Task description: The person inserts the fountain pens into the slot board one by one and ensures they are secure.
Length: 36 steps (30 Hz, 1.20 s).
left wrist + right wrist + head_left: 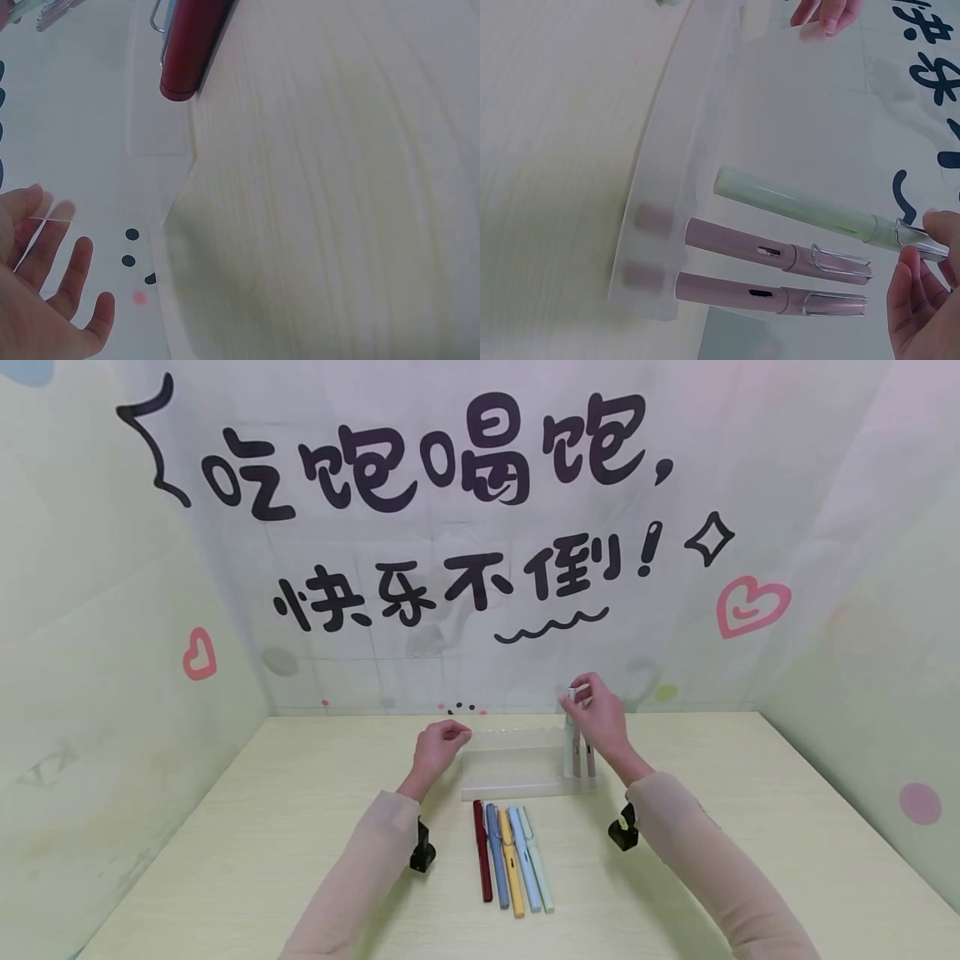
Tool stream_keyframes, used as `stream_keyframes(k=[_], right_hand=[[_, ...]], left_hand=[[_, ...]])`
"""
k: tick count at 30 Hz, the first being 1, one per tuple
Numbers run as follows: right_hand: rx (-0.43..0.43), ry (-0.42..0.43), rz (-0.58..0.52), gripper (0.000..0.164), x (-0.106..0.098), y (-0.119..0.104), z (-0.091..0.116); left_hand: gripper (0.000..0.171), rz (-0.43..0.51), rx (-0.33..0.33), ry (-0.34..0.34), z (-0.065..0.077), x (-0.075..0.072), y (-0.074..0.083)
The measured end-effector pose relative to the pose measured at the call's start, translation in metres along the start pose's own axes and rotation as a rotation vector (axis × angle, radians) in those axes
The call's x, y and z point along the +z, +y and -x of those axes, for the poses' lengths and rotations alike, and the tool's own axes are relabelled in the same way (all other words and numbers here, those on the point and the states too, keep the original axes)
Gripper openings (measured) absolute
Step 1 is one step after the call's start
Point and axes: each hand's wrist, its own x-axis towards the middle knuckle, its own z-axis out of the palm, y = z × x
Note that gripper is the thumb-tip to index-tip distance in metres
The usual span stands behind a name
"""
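My right hand (pixel 602 714) pinches a pale green pen (pixel 802 206) at its clip end, above the clear display stand (pixel 510 791). Two mauve pens (pixel 739 241) stand in the stand's right end, their lower tips behind its frosted front ledge. Beside them, the green pen's free end hangs clear of that ledge in the right wrist view. With thumb and finger, my left hand (pixel 438 750) pinches the stand's upper left corner; its other fingers are spread in the left wrist view.
In front of the stand lie a dark red pen (pixel 482 852), a blue pen (pixel 497 856), a yellow pen (pixel 512 864), a light blue pen (pixel 525 860) and another pale green pen (pixel 538 864). A printed backdrop (pixel 465 668) rises behind the table (pixel 300 827).
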Motion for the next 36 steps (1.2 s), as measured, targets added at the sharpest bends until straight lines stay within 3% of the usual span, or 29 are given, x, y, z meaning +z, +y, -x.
stream_keyframes(k=[23, 36], right_hand=[[-0.031, 0.025, 0.045, 0.025, 0.008, 0.008, 0.003], [-0.009, -0.021, 0.061, 0.025, 0.014, 0.015, 0.008]], left_hand=[[0.015, 0.009, -0.008, -0.004, 0.000, 0.000, -0.001], [0.015, 0.004, -0.018, -0.001, 0.001, 0.000, 0.002]])
